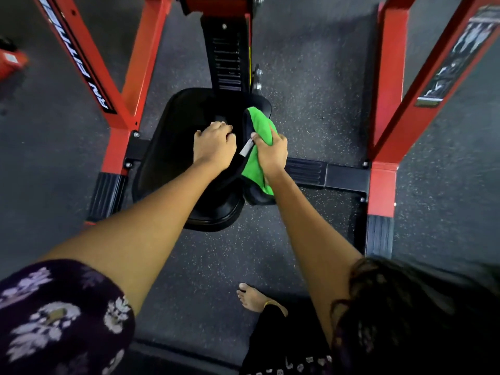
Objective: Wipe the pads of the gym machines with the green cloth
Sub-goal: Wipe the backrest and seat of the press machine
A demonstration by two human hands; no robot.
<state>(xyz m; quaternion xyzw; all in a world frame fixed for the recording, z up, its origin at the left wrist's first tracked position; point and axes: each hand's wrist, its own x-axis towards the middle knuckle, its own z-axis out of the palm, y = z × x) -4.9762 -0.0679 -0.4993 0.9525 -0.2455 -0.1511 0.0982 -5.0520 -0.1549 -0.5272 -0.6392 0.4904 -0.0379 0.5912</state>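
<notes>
Seen from above: a black seat pad (167,147) between the red frame legs (127,85) of a gym machine, over speckled dark floor (311,109).

Left hand (215,146) resting on the middle of the pad, toward its right edge, fingers curled and knuckles up; gripping something or merely pressing, cannot tell.

Right hand (270,152) clamped on the green cloth (259,125), fingers wrapped over the bunched fabric, thumb toward the left hand. Cloth lying along the right edge of the pad, one end spread toward the far right corner, the other hanging below the wrist over the near right edge. A black strap (238,169) with a grey tip (246,149) running between the two hands, just beside the right thumb.

Black upright post (227,58) rising from the far edge of the pad. Black crossbar (338,174) joining the red legs at the right. Bare foot (253,297) on the floor near the bottom, patterned sleeve (59,320) at the bottom left corner.
</notes>
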